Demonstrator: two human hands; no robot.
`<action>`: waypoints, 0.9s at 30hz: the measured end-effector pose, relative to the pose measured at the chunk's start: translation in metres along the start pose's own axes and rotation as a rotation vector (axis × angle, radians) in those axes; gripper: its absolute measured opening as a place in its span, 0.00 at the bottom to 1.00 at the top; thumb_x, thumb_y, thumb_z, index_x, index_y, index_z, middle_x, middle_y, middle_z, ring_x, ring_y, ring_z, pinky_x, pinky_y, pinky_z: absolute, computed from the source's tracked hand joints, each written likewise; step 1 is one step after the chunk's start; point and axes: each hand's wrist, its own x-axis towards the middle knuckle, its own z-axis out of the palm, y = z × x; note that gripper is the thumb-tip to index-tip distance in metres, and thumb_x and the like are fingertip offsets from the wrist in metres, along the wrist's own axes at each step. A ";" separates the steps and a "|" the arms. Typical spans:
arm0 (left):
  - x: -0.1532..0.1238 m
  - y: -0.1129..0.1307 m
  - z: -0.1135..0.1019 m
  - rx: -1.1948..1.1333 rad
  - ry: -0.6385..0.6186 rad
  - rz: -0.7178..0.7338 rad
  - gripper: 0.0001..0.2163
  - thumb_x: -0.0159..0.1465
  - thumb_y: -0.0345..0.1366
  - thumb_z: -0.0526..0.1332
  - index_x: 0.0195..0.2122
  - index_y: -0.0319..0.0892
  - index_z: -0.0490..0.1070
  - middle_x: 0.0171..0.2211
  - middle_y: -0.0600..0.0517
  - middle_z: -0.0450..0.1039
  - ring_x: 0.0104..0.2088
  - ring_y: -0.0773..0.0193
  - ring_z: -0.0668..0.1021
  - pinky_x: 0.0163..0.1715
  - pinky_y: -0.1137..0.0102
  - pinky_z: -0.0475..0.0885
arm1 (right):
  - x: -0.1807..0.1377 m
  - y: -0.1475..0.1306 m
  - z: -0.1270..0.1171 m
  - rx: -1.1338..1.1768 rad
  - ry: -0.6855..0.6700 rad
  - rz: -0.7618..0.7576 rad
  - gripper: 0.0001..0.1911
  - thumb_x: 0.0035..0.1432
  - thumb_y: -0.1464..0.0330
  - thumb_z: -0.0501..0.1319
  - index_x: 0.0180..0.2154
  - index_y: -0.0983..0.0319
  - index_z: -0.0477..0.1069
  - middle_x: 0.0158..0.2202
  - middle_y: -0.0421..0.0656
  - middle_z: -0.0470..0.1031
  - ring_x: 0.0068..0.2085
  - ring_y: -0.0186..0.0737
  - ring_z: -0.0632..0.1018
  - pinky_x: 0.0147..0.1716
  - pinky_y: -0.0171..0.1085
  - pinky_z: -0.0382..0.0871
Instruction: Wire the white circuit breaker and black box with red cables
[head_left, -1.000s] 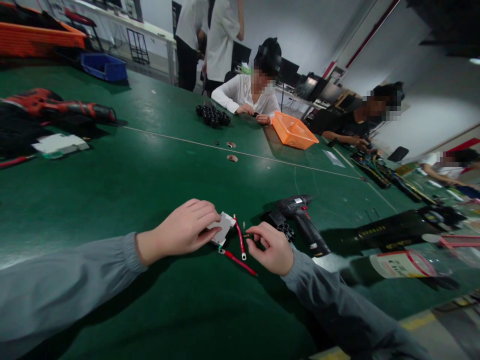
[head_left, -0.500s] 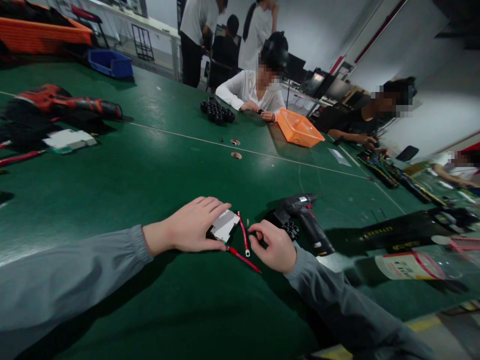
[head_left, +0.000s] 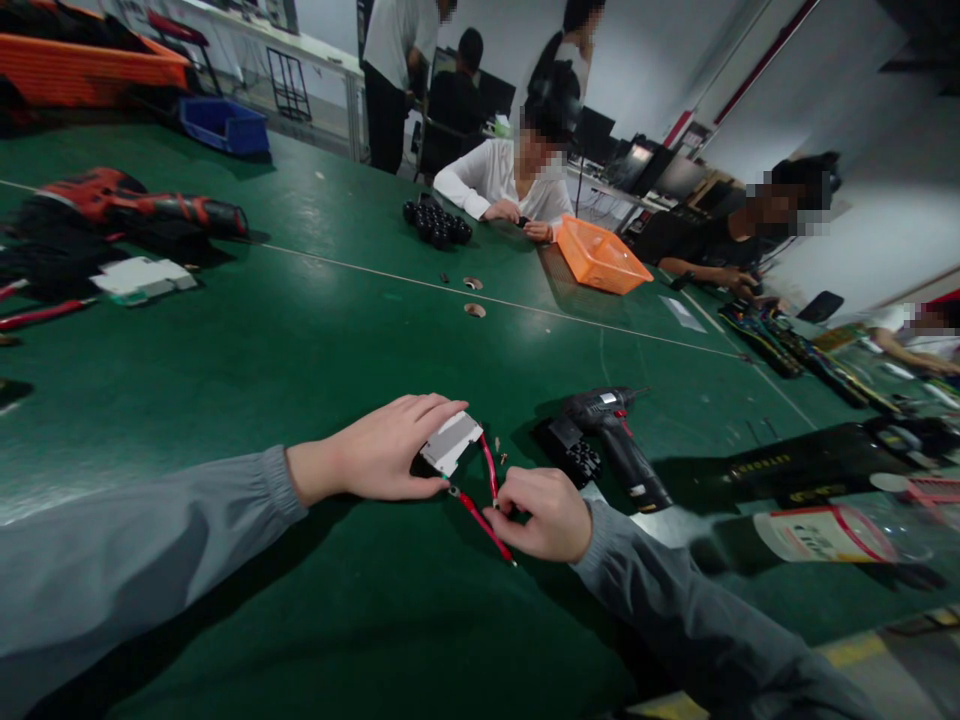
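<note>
My left hand (head_left: 386, 447) grips a flat white-and-grey module (head_left: 453, 444) near the green table's front, thumb on the near side and fingers over the far side. At the module's right, a short red cable (head_left: 489, 462) runs toward me. Its near end lies at the pinched fingertips of my right hand (head_left: 546, 512). A second red cable (head_left: 484, 528) with a metal lug slants from the module's near corner, passing just left of my right fingertips. Small brass-coloured pieces (head_left: 502, 458) lie beyond my right hand.
A black cordless drill (head_left: 619, 445) lies beyond my right hand. Farther right are a black bottle (head_left: 802, 462) and a clear labelled bottle (head_left: 825, 533), both on their sides. A red drill (head_left: 112, 200) and another white module (head_left: 146, 279) lie left. Co-workers sit across the table near an orange basket (head_left: 600, 255).
My right hand has moved toward me and closed at the near end of the red cable. The second cable's free end has shifted slightly nearer. My left hand stays on the module.
</note>
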 end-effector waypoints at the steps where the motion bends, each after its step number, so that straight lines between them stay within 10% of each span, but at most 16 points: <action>1: 0.000 -0.001 0.001 0.007 -0.005 0.018 0.40 0.59 0.49 0.64 0.67 0.38 0.49 0.61 0.37 0.62 0.59 0.48 0.70 0.57 0.56 0.68 | 0.000 0.000 0.000 -0.008 0.006 0.036 0.12 0.60 0.67 0.61 0.26 0.60 0.63 0.23 0.36 0.65 0.23 0.30 0.64 0.24 0.35 0.54; 16: 0.001 0.004 -0.003 0.122 0.007 0.097 0.29 0.62 0.37 0.60 0.65 0.39 0.57 0.66 0.37 0.57 0.67 0.46 0.60 0.64 0.48 0.57 | 0.001 0.001 -0.001 -0.012 -0.082 0.245 0.08 0.54 0.77 0.55 0.34 0.60 0.68 0.27 0.38 0.70 0.27 0.33 0.70 0.29 0.33 0.60; 22: -0.008 0.040 0.010 0.140 0.001 0.331 0.15 0.67 0.31 0.55 0.53 0.44 0.70 0.58 0.46 0.70 0.61 0.53 0.68 0.60 0.55 0.62 | 0.003 0.000 -0.002 -0.079 -0.044 0.337 0.05 0.53 0.75 0.57 0.31 0.60 0.67 0.22 0.35 0.65 0.22 0.31 0.65 0.25 0.33 0.56; 27: -0.010 0.069 0.027 -0.034 -0.082 0.178 0.17 0.66 0.31 0.56 0.56 0.44 0.69 0.54 0.48 0.74 0.60 0.54 0.68 0.58 0.56 0.64 | 0.002 0.002 0.001 -0.142 -0.027 0.413 0.08 0.56 0.75 0.57 0.38 0.60 0.69 0.22 0.34 0.67 0.22 0.32 0.68 0.26 0.33 0.58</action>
